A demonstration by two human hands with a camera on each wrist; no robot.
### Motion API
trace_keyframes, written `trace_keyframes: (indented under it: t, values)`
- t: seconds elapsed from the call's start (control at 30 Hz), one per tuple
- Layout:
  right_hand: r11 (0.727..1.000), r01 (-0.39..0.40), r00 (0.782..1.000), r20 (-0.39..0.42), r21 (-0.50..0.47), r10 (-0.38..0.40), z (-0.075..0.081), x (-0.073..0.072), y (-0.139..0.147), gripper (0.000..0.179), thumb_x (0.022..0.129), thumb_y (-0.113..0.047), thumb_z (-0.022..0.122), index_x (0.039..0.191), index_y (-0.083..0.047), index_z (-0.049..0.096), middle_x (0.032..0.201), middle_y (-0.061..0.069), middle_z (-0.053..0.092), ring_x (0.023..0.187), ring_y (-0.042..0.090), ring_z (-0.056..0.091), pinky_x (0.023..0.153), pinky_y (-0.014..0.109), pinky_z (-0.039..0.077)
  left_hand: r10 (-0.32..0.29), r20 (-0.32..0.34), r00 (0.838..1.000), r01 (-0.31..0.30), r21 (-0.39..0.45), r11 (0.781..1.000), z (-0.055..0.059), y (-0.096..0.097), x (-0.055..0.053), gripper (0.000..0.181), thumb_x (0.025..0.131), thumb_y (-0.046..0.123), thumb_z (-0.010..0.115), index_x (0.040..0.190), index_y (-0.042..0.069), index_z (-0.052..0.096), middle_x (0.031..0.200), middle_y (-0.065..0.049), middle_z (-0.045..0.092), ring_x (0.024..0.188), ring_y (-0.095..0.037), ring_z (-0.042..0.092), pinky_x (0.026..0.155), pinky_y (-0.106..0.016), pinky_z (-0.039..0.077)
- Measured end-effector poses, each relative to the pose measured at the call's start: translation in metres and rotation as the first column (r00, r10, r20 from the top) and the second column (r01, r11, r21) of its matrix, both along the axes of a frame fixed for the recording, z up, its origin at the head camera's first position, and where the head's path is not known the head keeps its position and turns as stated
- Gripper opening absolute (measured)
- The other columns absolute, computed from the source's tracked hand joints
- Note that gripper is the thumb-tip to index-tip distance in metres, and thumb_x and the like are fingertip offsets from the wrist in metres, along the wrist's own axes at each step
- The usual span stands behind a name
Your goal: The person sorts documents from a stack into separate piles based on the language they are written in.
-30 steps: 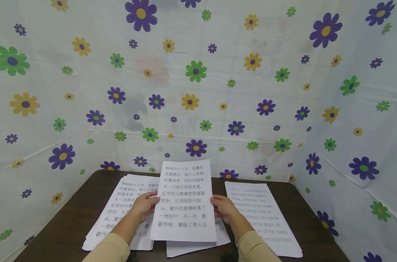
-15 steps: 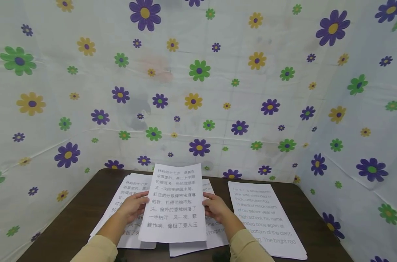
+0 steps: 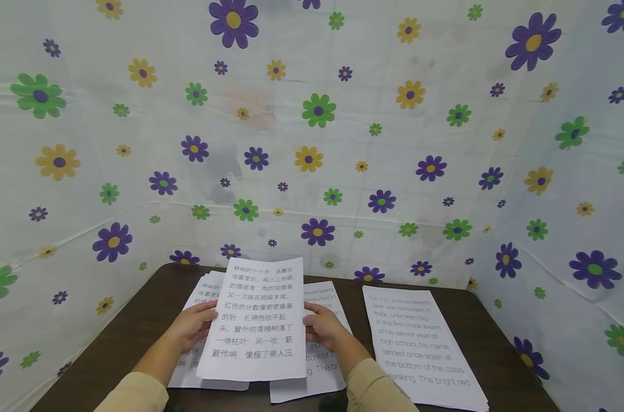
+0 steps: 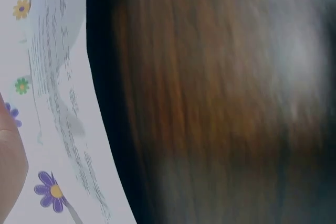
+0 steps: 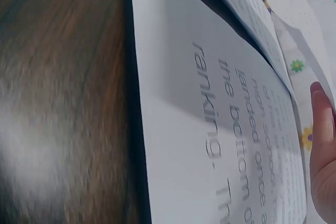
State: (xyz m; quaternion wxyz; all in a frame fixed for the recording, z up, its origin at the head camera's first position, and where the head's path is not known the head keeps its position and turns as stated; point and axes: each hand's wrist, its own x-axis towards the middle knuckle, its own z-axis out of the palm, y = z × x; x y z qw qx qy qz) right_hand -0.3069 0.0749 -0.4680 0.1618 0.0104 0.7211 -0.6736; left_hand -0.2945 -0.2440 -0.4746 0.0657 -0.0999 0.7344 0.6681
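Both hands hold a white sheet (image 3: 252, 320) printed with Chinese characters, raised over the table and tilted toward the head camera. My left hand (image 3: 192, 327) grips its left edge; my right hand (image 3: 326, 326) pinches the right edge, thumb in front. Behind and below it at the left lies a stack of Chinese-printed pages (image 3: 180, 375), mostly covered by the raised sheet. An English-printed stack (image 3: 324, 343) lies in the middle, partly hidden by the sheet and my right hand. In the right wrist view, English print shows on a page (image 5: 178, 103) under my right hand (image 5: 323, 156).
Another English-printed stack (image 3: 420, 343) lies at the right of the dark wooden table (image 3: 111, 337). White cloth (image 3: 312, 189) with purple, green and yellow flowers surrounds the table at the back and sides.
Both hands have carried the Chinese-printed sheet leftward, over the left stack. More of the middle English stack now shows. The head view has turned slightly left.
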Motion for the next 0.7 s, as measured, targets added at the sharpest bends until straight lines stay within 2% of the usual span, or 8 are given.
trace_keyframes:
  t: [0.27, 0.7]
  values:
    - [1.0, -0.016, 1.0, 0.012, 0.0, 0.016, -0.004, 0.001, -0.021, 0.053, 0.091, -0.003, 0.055, 0.143, -0.008, 0.049, 0.097, 0.01, 0.07, 0.074, 0.015, 0.068, 0.063, 0.024, 0.059, 0.017, 0.008, 1.0, -0.017, -0.015, 1.0, -0.002, -0.022, 0.005, 0.054, 0.097, 0.011, 0.054, 0.146, -0.005, 0.037, 0.107, -0.005, 0.071, 0.088, -0.014, 0.069, 0.076, -0.028, 0.059]
    - [0.998, -0.03, 0.999, 0.018, 0.056, 0.029, -0.011, 0.004, -0.053, 0.052, 0.091, -0.006, 0.057, 0.143, -0.013, 0.05, 0.094, 0.011, 0.065, 0.072, 0.016, 0.066, 0.062, 0.027, 0.06, 0.038, 0.024, 0.999, -0.036, -0.056, 0.998, -0.008, -0.05, 0.01, 0.055, 0.098, 0.009, 0.052, 0.147, -0.008, 0.034, 0.102, -0.003, 0.072, 0.085, -0.014, 0.069, 0.073, -0.03, 0.059]
